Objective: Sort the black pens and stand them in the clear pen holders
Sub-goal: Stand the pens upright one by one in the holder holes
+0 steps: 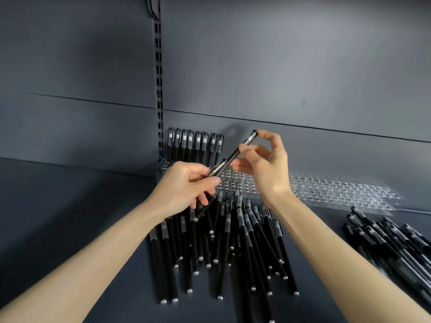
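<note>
Over the loose pile (233, 241), the left hand (184, 185) is gripping the lower end of a black pen (233, 157) and the right hand (265, 164) is pinching it near the cap (253, 135), its length slanting up-right, with the clear holder (338, 192) lying just behind both hands.

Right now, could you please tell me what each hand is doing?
Left hand: grips the lower end of a pen.
Right hand: pinches the same pen near its cap.
</note>
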`<state>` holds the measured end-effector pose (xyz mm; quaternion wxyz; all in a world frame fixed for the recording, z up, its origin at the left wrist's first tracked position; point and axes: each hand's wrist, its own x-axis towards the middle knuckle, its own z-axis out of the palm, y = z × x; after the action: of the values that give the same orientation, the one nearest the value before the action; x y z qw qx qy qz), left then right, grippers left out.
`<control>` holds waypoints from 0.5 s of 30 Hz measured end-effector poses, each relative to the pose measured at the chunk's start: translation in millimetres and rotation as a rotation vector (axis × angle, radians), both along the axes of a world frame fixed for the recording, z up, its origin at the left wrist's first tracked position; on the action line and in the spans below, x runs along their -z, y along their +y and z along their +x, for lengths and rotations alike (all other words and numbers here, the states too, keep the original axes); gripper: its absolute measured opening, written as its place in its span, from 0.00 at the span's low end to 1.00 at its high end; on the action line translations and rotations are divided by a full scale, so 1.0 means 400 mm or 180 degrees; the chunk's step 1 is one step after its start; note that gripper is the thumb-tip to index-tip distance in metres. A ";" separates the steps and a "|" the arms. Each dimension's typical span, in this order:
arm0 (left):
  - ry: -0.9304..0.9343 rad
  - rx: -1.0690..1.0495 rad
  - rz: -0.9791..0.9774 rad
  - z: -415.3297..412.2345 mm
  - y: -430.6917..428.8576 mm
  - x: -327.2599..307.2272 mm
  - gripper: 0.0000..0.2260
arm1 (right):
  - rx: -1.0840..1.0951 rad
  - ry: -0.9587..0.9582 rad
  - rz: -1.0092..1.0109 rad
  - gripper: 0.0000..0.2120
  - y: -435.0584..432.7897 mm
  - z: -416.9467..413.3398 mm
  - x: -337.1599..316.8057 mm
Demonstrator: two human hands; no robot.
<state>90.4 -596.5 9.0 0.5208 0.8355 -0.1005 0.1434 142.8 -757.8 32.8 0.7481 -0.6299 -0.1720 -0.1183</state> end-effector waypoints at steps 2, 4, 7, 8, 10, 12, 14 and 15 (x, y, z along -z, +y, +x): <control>-0.0071 -0.0219 0.0209 0.050 0.031 -0.003 0.08 | 0.0246 -0.0186 -0.0094 0.14 0.014 0.039 -0.013; -0.0232 -0.0461 0.0445 0.098 0.055 -0.006 0.12 | 0.0630 -0.0458 -0.0397 0.15 0.024 0.083 -0.018; -0.0208 -0.0336 0.0191 0.154 0.068 -0.005 0.12 | 0.1159 -0.0785 -0.0971 0.19 0.034 0.137 -0.014; -0.0161 -0.0241 0.0013 0.168 0.068 -0.001 0.10 | 0.1255 -0.0833 -0.1089 0.20 0.037 0.152 -0.012; -0.0170 -0.0120 -0.0330 0.185 0.065 0.011 0.09 | 0.1314 -0.0910 -0.1200 0.19 0.040 0.179 -0.008; -0.0260 -0.0121 -0.0464 0.191 0.062 0.027 0.11 | 0.1272 -0.1012 -0.1322 0.16 0.042 0.199 0.000; -0.0377 -0.0145 -0.0421 0.195 0.061 0.043 0.10 | 0.1195 -0.1076 -0.1436 0.16 0.045 0.212 0.011; -0.0405 -0.0144 -0.0412 0.197 0.061 0.047 0.09 | 0.1149 -0.1092 -0.1471 0.16 0.045 0.217 0.016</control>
<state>169.1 -572.2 -9.8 0.5630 0.7914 -0.1049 0.2141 229.7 -739.6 26.5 0.5128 -0.7740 -0.2033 -0.3110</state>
